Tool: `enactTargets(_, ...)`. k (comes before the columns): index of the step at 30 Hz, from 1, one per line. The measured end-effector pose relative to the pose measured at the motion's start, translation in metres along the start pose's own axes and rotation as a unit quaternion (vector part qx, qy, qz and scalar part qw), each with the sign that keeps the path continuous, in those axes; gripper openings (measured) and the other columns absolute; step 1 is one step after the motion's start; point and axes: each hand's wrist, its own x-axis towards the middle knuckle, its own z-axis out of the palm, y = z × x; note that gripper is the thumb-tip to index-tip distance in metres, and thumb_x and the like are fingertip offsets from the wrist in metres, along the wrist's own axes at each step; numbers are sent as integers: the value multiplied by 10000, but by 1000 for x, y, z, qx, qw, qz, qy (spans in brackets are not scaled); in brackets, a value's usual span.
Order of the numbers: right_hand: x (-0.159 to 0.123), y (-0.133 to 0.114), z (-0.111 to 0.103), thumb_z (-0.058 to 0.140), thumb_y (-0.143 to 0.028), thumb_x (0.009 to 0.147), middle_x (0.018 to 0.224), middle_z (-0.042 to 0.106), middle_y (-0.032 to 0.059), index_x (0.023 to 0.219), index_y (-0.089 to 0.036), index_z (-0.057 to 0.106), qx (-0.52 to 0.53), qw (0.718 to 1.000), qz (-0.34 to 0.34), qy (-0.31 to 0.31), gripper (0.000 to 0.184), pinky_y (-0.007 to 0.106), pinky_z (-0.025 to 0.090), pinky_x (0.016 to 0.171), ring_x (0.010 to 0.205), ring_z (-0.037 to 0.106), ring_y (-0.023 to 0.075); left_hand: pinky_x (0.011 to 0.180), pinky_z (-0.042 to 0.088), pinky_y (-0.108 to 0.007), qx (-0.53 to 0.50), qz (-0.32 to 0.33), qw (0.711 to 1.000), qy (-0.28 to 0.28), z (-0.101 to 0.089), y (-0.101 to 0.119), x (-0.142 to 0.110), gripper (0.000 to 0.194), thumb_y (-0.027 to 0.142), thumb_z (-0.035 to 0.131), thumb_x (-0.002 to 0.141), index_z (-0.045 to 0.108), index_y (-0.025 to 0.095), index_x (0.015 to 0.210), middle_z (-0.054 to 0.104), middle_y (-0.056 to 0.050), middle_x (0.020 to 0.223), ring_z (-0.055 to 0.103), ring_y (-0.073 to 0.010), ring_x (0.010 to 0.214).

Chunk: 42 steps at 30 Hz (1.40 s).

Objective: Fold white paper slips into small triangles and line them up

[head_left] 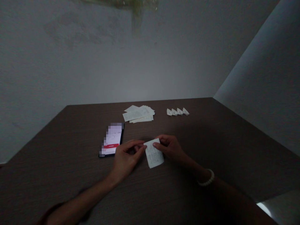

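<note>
A small sheet of printed paper point(154, 157) is held between my two hands above the dark table. My left hand point(125, 157) pinches its upper left corner between thumb and fingers. Along the upper right edge, my right hand point(170, 148) grips the sheet, thumb on the printed face and fingers behind. The sheet tilts slightly and its lower end hangs free. Just left of my left hand lies a phone point(112, 139) with a lit screen, partly blurred out.
Toward the back of the table point(77, 131) lies a loose pile of printed paper slips point(139, 114). Several small folded paper pieces point(177, 112) stand in a row to its right. A grey wall point(140, 68) rises behind the table, another at the right.
</note>
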Motion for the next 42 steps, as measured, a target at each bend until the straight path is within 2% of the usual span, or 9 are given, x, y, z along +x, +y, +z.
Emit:
enactTargets(15,-1,-3,1,696,-347,770,756,703,27,837,-156,658,-1,1000,4,1,206,245,474,585,642,643,138,544,468,-221,-2,9,1000,6,0,5,1,138,272,703,775,743,162,847,682,-28,699,581,-126,602)
enactTargets(21,-1,-5,2,706,-357,753,758,707,25,831,-161,655,7,1000,16,4,216,255,482,589,641,649,144,543,469,-224,0,-4,1000,10,0,5,0,138,264,716,756,743,163,845,690,-27,707,592,-131,606)
enactTargets(29,0,0,1,706,-355,753,744,705,31,847,-147,660,3,1000,10,8,233,245,477,568,620,643,140,565,492,-218,-34,-54,998,6,1,4,-1,223,277,742,725,720,153,909,673,-11,678,602,-124,601)
enactTargets(42,0,-1,1,697,-343,764,751,709,29,843,-147,662,-10,1000,-3,9,214,234,479,572,641,650,140,558,477,-198,-29,-77,996,15,1,10,0,176,277,741,707,742,156,834,685,-10,665,603,-118,599)
